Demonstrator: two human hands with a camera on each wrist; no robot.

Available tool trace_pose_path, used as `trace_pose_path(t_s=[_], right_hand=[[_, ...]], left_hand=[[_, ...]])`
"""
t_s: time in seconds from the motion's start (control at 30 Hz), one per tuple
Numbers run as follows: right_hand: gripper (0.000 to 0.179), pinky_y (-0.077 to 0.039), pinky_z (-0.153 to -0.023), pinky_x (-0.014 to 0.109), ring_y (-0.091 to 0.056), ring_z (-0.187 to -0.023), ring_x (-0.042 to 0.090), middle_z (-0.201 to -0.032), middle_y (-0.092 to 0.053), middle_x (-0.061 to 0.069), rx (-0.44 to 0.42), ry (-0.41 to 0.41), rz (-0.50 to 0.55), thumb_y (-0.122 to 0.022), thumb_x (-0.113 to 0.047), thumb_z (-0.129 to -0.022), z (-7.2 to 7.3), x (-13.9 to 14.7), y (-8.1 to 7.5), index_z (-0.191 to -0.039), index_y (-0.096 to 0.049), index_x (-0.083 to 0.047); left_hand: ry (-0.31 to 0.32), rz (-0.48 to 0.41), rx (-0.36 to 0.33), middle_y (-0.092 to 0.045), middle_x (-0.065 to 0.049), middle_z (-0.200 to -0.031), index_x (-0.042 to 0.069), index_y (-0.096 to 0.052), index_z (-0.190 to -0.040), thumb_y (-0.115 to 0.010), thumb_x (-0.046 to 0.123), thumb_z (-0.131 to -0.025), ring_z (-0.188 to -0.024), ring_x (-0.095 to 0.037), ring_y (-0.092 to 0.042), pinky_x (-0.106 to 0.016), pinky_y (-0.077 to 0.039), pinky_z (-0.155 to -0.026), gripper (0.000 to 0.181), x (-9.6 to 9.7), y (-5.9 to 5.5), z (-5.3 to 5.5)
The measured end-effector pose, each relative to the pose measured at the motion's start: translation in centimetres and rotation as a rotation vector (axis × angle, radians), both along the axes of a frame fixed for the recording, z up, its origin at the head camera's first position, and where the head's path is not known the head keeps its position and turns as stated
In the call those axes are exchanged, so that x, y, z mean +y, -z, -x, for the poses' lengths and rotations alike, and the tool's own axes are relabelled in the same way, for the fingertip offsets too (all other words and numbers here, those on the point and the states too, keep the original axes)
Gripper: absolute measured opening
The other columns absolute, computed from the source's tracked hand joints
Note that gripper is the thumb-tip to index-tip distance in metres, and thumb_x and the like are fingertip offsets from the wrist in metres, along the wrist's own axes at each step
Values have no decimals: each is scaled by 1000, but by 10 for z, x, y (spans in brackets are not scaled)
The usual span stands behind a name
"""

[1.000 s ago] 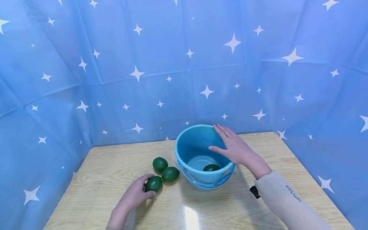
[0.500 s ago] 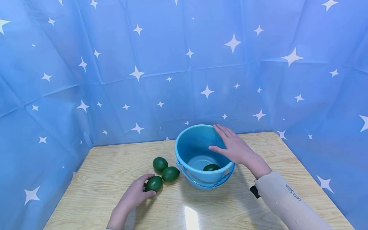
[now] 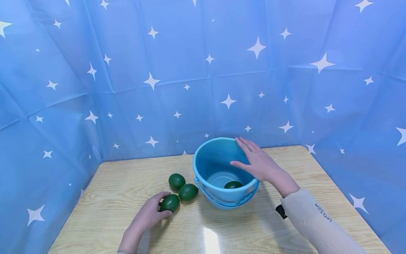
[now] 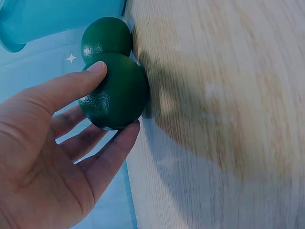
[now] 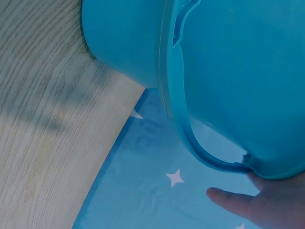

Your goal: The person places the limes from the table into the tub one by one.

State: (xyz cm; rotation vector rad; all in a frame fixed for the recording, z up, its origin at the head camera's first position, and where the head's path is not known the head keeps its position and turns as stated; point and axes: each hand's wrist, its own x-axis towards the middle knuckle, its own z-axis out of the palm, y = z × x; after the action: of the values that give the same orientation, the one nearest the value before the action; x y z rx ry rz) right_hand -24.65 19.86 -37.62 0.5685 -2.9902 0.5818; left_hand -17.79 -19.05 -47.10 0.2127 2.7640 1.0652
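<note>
My left hand (image 3: 151,213) holds a dark green oval fruit (image 3: 170,203) on the table, thumb on the near side and fingers on the far side. The left wrist view shows the thumb on the glossy fruit (image 4: 119,90) and fingertips at its lower edge. Two similar fruits lie close by, a rear fruit (image 3: 176,181) and a right one (image 3: 188,192). Another fruit (image 3: 233,185) lies inside the light blue bucket (image 3: 203,180). My right hand (image 3: 258,163) rests on the bucket's right rim, fingers straight, thumb apart. In the right wrist view the bucket hides most of its fingers.
The bucket's handle (image 3: 205,196) hangs down its front. A wood-grain table (image 3: 127,180) lies underneath, with a blue star-patterned cloth (image 3: 177,98) around its back and sides. Glare (image 3: 210,240) marks the table's front.
</note>
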Motion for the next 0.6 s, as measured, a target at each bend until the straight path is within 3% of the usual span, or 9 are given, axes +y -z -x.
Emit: trace_pose_path(t_s=[0.6], right_hand=[[89, -26, -118, 68, -18, -151, 45, -167, -16, 17, -1, 0, 0, -51, -62, -96, 1, 1, 1, -161, -14, -14]], left_hand=[[-2, 0, 0, -61, -14, -135, 6, -57, -135, -82, 13, -81, -107, -28, -66, -48, -57, -89, 60, 1, 0, -1]])
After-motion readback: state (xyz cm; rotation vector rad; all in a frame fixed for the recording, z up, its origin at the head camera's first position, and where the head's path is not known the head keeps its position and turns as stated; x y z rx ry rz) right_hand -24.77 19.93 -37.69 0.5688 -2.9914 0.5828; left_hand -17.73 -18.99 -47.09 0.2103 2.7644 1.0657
